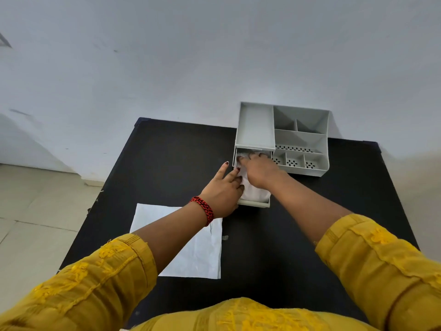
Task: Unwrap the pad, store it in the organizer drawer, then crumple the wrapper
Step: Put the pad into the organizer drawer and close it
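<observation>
A grey organizer stands at the far side of the black table. Its drawer is pulled out toward me. The white pad lies inside the drawer, partly covered by both hands. My right hand presses down on the pad, fingers reaching to the drawer's back. My left hand rests at the drawer's left edge, fingers touching the pad and the index finger pointing away. The flat white wrapper lies on the table under my left forearm.
The black table stands against a white wall. The organizer's top has several open compartments. A small scrap lies just right of the wrapper. Tiled floor lies to the left.
</observation>
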